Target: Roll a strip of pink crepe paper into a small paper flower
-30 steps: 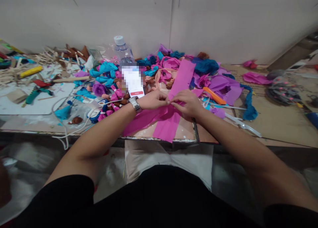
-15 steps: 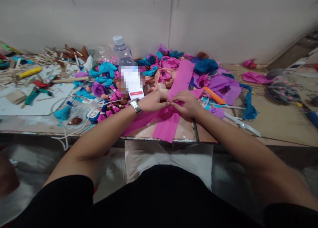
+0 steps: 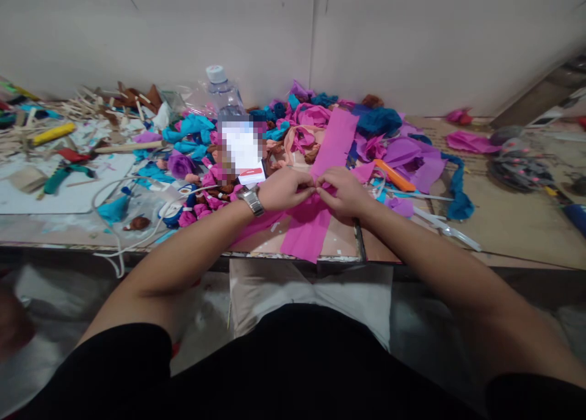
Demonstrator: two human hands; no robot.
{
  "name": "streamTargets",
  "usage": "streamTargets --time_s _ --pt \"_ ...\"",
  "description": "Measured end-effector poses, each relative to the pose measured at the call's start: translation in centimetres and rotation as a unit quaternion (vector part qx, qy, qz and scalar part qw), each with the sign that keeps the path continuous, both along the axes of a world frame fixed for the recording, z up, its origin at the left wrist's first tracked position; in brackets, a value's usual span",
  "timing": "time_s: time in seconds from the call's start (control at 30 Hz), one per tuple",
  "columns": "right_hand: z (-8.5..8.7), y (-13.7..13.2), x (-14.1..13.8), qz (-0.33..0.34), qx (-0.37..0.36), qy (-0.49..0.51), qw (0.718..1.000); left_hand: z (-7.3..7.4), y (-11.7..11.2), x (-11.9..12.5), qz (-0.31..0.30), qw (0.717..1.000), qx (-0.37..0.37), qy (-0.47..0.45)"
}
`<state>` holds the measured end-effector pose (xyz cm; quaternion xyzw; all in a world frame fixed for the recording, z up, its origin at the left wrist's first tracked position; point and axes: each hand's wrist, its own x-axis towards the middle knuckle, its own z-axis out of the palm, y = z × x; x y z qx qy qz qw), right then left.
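Note:
My left hand (image 3: 288, 188), with a metal watch (image 3: 251, 200) on its wrist, and my right hand (image 3: 341, 190) meet fingertip to fingertip over the table. Both pinch pink crepe paper between thumb and fingers; the exact fold in the fingertips is hidden. Beneath them a long pink crepe paper strip (image 3: 304, 234) lies slantwise, from the table's front edge to the coloured heap behind. Another pink piece (image 3: 259, 226) stretches out under my left wrist. A phone with a lit screen (image 3: 249, 157) leans just beyond my left hand.
Crumpled paper pieces in blue, purple and brown (image 3: 196, 127) crowd the back. A water bottle (image 3: 224, 93) stands there. An orange-handled cutter (image 3: 394, 176) and scissors (image 3: 458, 234) lie right. Left are a white cable (image 3: 121, 249), green pliers (image 3: 57, 179) and wooden sticks (image 3: 130, 145).
My hands stay together at nearly the same spot, with slight finger movement. The pink piece under my left wrist has shifted a little, baring more tabletop.

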<state>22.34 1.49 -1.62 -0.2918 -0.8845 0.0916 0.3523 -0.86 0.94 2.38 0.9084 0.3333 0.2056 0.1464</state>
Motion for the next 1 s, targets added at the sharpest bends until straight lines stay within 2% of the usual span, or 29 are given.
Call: streamTargets --time_s 0.1,0.37,0.63,1.0 --pt "-0.1 0.06 0.03 -0.004 -0.006 -0.008 1.0 -0.3 0.06 0.02 0.002 1.0 0.03 0.007" --pt "0.27 0.06 0.18 -0.009 -0.015 -0.002 1.0 -0.41 0.64 -0.3 0.006 0.999 0.027 0.022" --pt "-0.02 0.1 0.08 0.0 -0.017 -0.001 1.0 -0.78 0.68 -0.13 -0.006 0.997 0.064 0.035" --pt "-0.19 0.16 -0.06 -0.009 -0.027 0.003 1.0 -0.4 0.22 0.04 -0.002 0.999 0.04 0.012"
